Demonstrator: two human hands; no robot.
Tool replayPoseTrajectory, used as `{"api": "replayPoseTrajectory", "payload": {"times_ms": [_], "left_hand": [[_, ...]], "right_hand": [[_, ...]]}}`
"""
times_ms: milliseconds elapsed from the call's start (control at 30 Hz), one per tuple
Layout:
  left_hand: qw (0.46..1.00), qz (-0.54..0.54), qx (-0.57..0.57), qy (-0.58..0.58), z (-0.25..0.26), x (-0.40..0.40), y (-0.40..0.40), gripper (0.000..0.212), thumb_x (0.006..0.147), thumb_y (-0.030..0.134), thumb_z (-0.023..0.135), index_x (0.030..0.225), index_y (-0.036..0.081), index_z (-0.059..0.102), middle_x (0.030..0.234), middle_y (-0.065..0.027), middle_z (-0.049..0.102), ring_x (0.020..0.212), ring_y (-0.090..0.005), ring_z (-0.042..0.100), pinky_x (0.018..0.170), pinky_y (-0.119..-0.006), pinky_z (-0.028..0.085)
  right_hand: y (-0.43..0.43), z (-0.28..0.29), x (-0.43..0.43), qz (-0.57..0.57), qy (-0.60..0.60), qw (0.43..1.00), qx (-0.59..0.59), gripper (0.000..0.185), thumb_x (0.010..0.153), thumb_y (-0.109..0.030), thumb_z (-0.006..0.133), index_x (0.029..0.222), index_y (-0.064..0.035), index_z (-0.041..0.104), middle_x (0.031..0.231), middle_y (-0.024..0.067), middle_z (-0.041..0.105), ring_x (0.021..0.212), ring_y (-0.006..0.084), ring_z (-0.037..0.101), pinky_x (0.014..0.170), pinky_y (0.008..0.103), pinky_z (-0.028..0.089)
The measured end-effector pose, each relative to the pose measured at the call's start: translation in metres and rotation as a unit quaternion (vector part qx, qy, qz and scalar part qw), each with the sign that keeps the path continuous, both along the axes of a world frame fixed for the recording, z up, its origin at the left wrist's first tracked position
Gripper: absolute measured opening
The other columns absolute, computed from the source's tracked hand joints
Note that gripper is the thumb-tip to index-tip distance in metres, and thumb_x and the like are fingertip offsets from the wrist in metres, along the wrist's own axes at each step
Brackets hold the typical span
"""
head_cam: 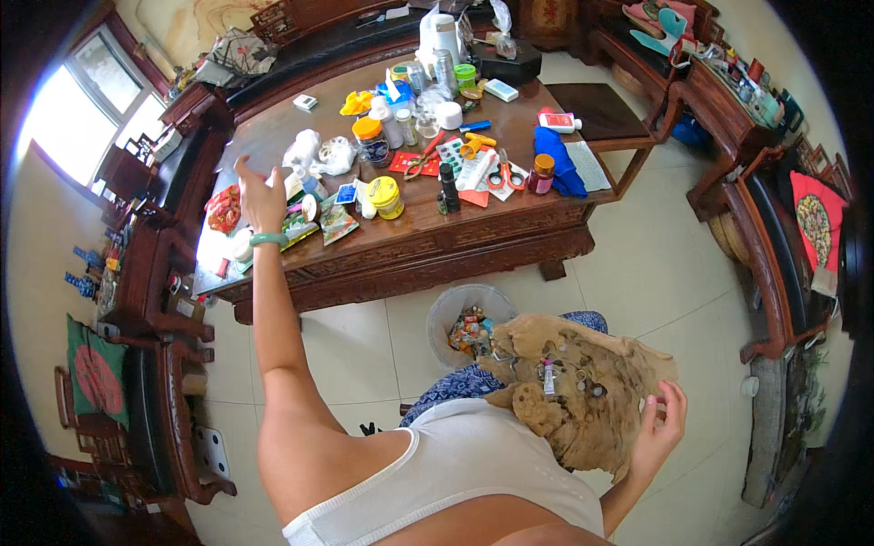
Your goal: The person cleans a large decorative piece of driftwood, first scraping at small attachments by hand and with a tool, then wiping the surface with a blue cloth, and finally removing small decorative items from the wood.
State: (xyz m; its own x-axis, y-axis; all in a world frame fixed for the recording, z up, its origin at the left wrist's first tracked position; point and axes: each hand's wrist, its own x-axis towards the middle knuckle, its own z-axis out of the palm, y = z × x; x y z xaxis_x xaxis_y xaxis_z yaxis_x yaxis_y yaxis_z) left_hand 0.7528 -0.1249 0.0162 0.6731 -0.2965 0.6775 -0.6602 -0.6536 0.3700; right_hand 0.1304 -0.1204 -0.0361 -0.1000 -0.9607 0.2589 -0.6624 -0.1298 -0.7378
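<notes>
My left hand, with a green bangle at the wrist, reaches over the left end of the carved wooden table. Its fingers are apart and nothing shows between them. A red wrapped packet lies just left of it, a bottle to its right. Across my lap rests a rough slab of driftwood. On the slab are a small tube with a purple cap, a ring and a coin-like disc. My right hand is at the slab's right edge, fingers curled; whether it grips the wood is unclear.
A lined waste bin holding wrappers stands between my knees and the table. On the table are scissors, pliers, a yellow-lidded jar, a black bottle and a blue cloth. Wooden benches flank both sides.
</notes>
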Motion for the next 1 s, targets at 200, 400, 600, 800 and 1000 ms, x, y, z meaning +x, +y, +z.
{"api": "replayPoseTrajectory", "payload": {"times_ms": [200,400,600,800,1000], "left_hand": [[0.952,-0.303,-0.028,0.010,0.031,-0.074,-0.060,0.039,0.080,0.015,0.064,0.116,0.009,0.051,0.072,-0.0064,0.055,0.064,-0.0193,0.053,0.059,-0.035,0.044],[0.861,-0.495,-0.010,0.119,0.003,-0.167,-0.118,0.033,0.079,0.010,0.067,0.110,0.006,0.057,0.081,-0.0054,0.062,0.075,-0.0117,0.058,0.065,-0.026,0.046],[0.833,-0.544,0.008,0.096,-0.069,-0.242,-0.203,0.073,0.065,0.020,0.080,0.122,-0.001,0.040,0.103,-0.0193,0.056,0.097,-0.0321,0.054,0.084,-0.040,0.045],[0.872,-0.456,0.060,0.169,-0.122,-0.253,-0.266,0.097,0.056,0.022,0.087,0.130,-0.001,0.028,0.106,-0.0229,0.056,0.102,-0.0425,0.050,0.091,-0.045,0.039],[0.888,-0.436,0.033,0.144,-0.145,-0.253,-0.281,0.087,0.053,0.022,0.087,0.123,0.001,0.041,0.102,-0.0192,0.062,0.096,-0.0373,0.059,0.084,-0.043,0.047]], "right_hand": [[0.002,0.001,0.000,-0.011,-0.024,1.000,0.012,0.022,0.087,-0.005,0.055,0.108,-0.0015,0.060,0.113,0.0075,0.057,0.083,0.0154,0.057,0.068,0.0267,0.046],[0.010,-0.001,-0.006,-0.024,-0.029,0.999,0.010,0.021,0.087,-0.005,0.056,0.107,-0.0017,0.060,0.112,0.0079,0.057,0.084,0.0156,0.057,0.069,0.0268,0.046],[0.016,0.004,-0.009,-0.038,-0.029,0.999,0.008,0.019,0.087,-0.004,0.056,0.105,-0.0010,0.061,0.110,0.0092,0.058,0.083,0.0159,0.057,0.067,0.0273,0.047],[0.030,-0.005,-0.024,-0.057,-0.019,0.998,-0.011,0.020,0.085,-0.002,0.056,0.105,-0.0007,0.062,0.110,0.0098,0.058,0.081,0.0172,0.058,0.066,0.0276,0.047],[0.044,-0.017,-0.036,-0.104,-0.030,0.994,0.016,0.021,0.086,0.000,0.054,0.106,-0.0008,0.061,0.111,0.0102,0.057,0.079,0.0166,0.057,0.065,0.0266,0.047]]}}
